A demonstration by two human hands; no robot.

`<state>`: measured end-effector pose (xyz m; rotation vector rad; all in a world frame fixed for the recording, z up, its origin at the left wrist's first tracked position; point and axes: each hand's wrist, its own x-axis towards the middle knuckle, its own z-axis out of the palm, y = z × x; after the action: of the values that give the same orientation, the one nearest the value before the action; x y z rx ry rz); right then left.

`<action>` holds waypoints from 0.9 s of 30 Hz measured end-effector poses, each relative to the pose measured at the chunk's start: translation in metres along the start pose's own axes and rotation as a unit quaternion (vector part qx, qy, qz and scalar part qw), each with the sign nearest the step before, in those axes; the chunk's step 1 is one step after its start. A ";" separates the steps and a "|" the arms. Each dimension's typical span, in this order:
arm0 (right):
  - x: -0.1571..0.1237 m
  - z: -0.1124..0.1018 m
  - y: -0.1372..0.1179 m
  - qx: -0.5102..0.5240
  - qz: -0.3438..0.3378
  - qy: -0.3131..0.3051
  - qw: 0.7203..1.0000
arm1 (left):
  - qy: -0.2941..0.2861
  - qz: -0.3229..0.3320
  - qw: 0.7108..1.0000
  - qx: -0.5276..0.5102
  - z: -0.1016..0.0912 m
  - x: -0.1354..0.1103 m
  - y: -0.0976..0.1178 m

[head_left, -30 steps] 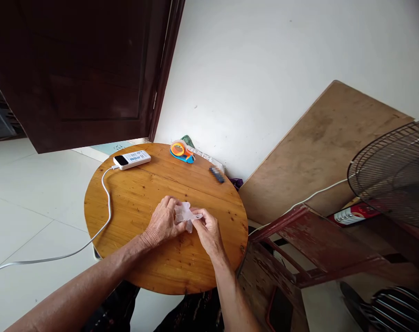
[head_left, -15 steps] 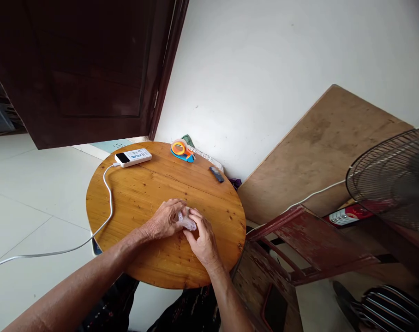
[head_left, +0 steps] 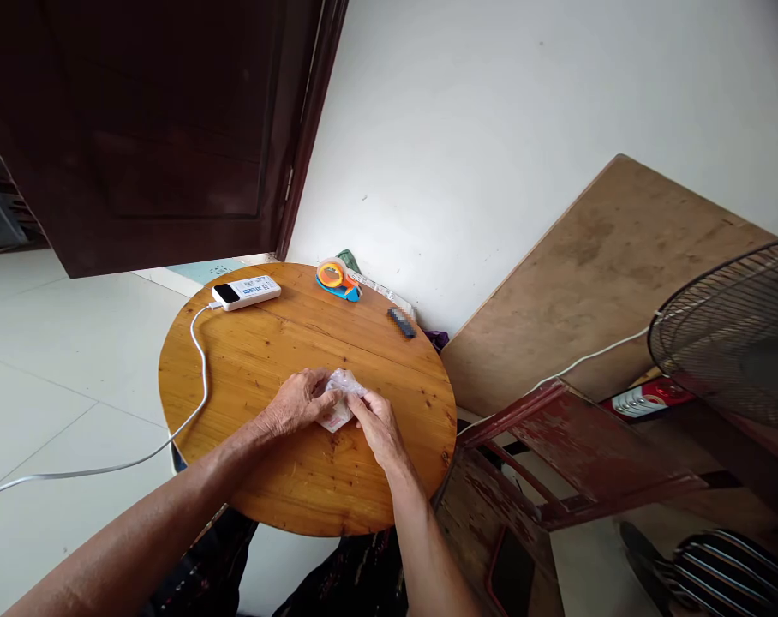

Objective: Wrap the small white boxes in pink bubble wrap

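Between my two hands, over the front half of the round wooden table, is a small crumpled clear plastic wrapper, whitish with faint pink marks. My left hand grips its left side, thumb laid across the front. On the right edge, my right hand pinches the wrapper between thumb and fingers. Whether anything lies inside the plastic cannot be made out.
A white power bank-like device with a white cable sits at the back left. An orange and blue tape dispenser and a dark, blurred-out object lie near the wall. A fan and red wooden chair stand right.
The wrapper has been turned and spread flatter, so more of its face shows. My left hand has shifted slightly left, and my right fingers have moved onto its right edge.
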<state>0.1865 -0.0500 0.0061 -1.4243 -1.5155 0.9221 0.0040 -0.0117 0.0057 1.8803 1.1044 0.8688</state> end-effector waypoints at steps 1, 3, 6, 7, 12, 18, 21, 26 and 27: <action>0.002 0.001 0.000 -0.008 0.005 0.012 1.000 | -0.006 -0.009 1.000 -0.029 0.001 0.001 -0.001; 0.007 0.003 0.000 -0.027 0.006 0.036 0.999 | -0.018 -0.024 0.995 -0.099 0.004 0.002 -0.005; 0.014 0.002 -0.001 -0.041 -0.006 0.052 0.998 | -0.021 -0.038 0.985 -0.167 0.008 0.003 -0.010; 0.016 0.002 -0.002 -0.034 -0.009 0.050 0.998 | -0.017 -0.039 0.983 -0.177 0.010 0.004 -0.011; 0.028 0.005 -0.007 0.049 0.024 0.044 0.998 | -0.025 -0.035 0.971 -0.235 0.013 0.006 -0.013; 0.042 0.016 -0.011 0.128 0.032 0.117 0.984 | -0.024 -0.045 0.964 -0.260 0.015 0.007 -0.013; 0.042 0.014 -0.009 0.137 0.013 0.129 0.982 | -0.027 -0.051 0.963 -0.263 0.014 0.007 -0.012; 0.038 0.006 -0.009 0.150 0.023 0.048 0.987 | -0.025 -0.051 0.963 -0.264 0.013 0.007 -0.011; 0.038 0.006 -0.010 0.148 0.026 0.042 0.988 | -0.026 -0.050 0.964 -0.261 0.013 0.007 -0.011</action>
<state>0.1772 -0.0125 0.0165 -1.2759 -1.2262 1.0568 0.0136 -0.0058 -0.0091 1.3888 0.8274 0.9389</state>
